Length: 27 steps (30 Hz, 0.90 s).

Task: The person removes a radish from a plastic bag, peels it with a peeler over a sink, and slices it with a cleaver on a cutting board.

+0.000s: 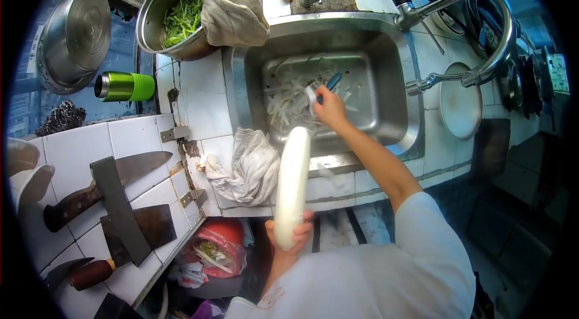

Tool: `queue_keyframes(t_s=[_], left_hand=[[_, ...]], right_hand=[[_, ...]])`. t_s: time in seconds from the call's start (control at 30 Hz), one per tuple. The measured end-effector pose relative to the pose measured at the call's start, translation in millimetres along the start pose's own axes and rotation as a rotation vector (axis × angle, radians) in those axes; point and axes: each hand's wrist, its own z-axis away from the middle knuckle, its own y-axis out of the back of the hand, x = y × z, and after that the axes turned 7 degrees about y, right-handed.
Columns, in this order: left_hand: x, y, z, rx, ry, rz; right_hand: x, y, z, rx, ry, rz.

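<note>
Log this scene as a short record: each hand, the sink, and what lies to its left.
Left hand: grips the radish near its lower end
Right hand: holds the peeler over the sink
Radish: white, upper end toward the sink
Sink contents: pale peelings
Upper left: pot of greens, one cloth over its rim
Lower left: second cloth, crumpled

White shirt (374,277), short sleeve (419,222); faint reddish marking (271,298)
</note>
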Motion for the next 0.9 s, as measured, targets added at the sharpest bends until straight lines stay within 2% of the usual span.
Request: queue_keyframes(t_s=[0.03, 0.07, 0.1, 0.17, 0.2, 0.23, 0.27, 0.3, 0.33, 0.37, 0.4, 0.43, 0.5, 0.57, 0.63, 0.7, 0.73, 0.77, 0.83, 0.9], left_hand=[[3, -2, -3, -0.006, -0.004, 0.000], [6, -4, 1, 0.073, -0.007, -0.141], [8, -8, 4, 0.149, 0.002, -0.291], [15, -23, -1, 0.156, 0.009, -0.378], [18, -34, -2, 0.235, 0.019, -0.693], [20, -46, -5, 0.312, 0.021, -1.010], [10, -73, -13, 0.382, -0.062, -1.193], [6, -94, -16, 0.363, -0.075, -1.203], [5, -115, -16, 0.376, -0.010, -1.343], [6, -132, -17, 0.387, 0.057, -1.485], [8, -144, -17, 0.360, 0.048, -1.500], [11, -156, -17, 0.297, 0.101, -1.672], [6, -178, -18, 0.213, 0.140, -1.859], [-15, -206, -20, 0.153, 0.328, -1.844], [-41, -232, -26, 0.092, 0.367, -1.911], [-56, -244, -24, 0.154, 0.457, -1.662], [-47, -237, -14, 0.160, 0.419, -1.508], [-38, -232, -10, 0.140, 0.413, -1.525], [-38, -234, -13, -0.123, 0.278, -1.438], [-66, -251, -25, -0.309, 0.080, -1.514]], right_hand=[[-3, 8, -5, 0.130, -0.075, -0.060], [-8, 12, 3, 0.245, -0.164, -0.123], [-11, 16, 11, 0.242, -0.166, -0.125], [-16, 39, 10, 0.197, -0.138, -0.112], [-19, 53, 13, 0.126, -0.147, -0.097], [-13, 60, 16, 0.133, -0.128, -0.096], [-3, 65, 18, 0.131, -0.006, -0.209], [2, 73, 18, 0.127, 0.119, -0.321], [-6, 89, 19, 0.017, 0.027, -0.478], [-15, 104, 19, 0.026, 0.052, -0.469], [-42, 130, 20, -0.113, -0.083, -0.655], [-61, 149, 20, -0.258, -0.220, -0.837], [-64, 170, 18, -0.545, -0.087, -0.858], [-84, 189, 25, -0.718, -0.075, -0.845], [-85, 199, 30, -0.755, -0.009, -0.864], [-93, 211, 43, -0.775, -0.021, -1.105], [-96, 220, 48, -0.779, -0.029, -1.178], [-100, 224, 54, -0.777, -0.007, -1.163], [-104, 227, 69, -0.639, -0.077, -1.375], [-113, 224, 87, -0.514, -0.178, -1.522]])
